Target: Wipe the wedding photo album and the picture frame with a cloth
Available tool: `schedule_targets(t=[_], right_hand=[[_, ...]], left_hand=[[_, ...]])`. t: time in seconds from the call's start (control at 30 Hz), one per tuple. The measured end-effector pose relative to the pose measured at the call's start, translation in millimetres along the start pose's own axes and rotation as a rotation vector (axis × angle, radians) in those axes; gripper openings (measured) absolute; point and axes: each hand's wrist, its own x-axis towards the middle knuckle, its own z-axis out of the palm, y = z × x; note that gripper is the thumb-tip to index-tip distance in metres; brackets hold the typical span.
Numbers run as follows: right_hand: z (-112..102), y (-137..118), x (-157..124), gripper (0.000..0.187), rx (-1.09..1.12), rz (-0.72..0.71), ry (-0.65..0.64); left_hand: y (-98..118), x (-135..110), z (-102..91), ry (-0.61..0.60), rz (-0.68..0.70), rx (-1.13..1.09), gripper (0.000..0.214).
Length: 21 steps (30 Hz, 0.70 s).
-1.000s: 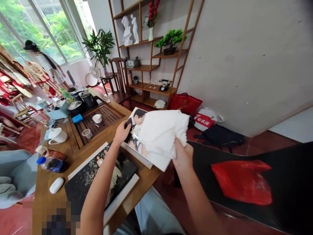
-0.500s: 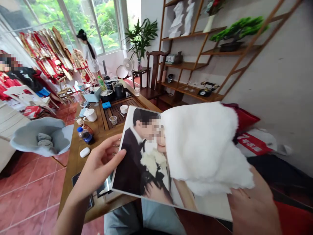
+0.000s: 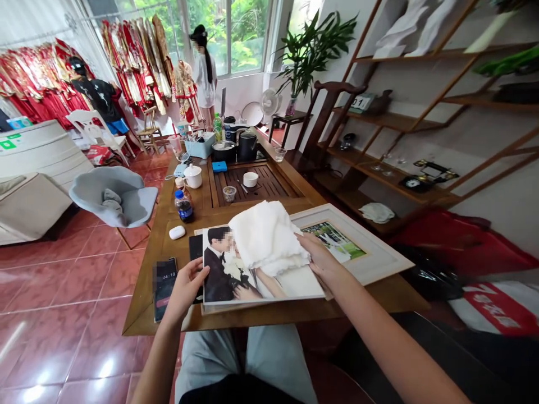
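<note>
A large wedding photo (image 3: 221, 280) lies at the near edge of the wooden table, or just above it; I cannot tell which. It shows a person in a dark suit beside flowers. A folded white cloth (image 3: 269, 235) rests on its upper right part and hides much of the picture. My left hand (image 3: 188, 283) holds the photo's left edge, thumb on top. At the right edge my right hand (image 3: 318, 259) is closed on the photo, against the cloth; its fingertips are partly hidden. Behind that hand lies a white-framed picture (image 3: 379, 255) with a green outdoor scene.
Left of the photo are a phone (image 3: 165, 292), a white earbud case (image 3: 177, 232) and a blue-capped bottle (image 3: 183, 206). Beyond stand a white teapot (image 3: 192, 176), a small cup (image 3: 250, 179) and a tea tray (image 3: 269, 193). A grey chair (image 3: 113, 196) is at left, shelves (image 3: 387, 126) at right.
Both hands have lowered the photo and cloth toward the table, farther from my head. My view has turned left, and the white-framed picture now shows at right.
</note>
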Motion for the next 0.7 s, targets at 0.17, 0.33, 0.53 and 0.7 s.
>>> schedule_targets(t=[0.17,0.33,0.53,0.7], right_hand=[[5,5,6,0.034,-0.027,0.107,-0.082],[9,14,5,0.04,-0.013,0.099,-0.069],[10,22,4,0.049,0.011,0.067,-0.02],[13,27,0,0.049,0.018,0.075,-0.02]], left_hand=[[-20,4,8.0,0.023,0.017,0.032,0.05],[-24,-6,16.3,0.15,0.051,0.159,0.041],[-23,-13,27.7,0.278,0.2,0.543,0.037],[-24,-10,30.3,0.341,0.285,0.712,0.032]])
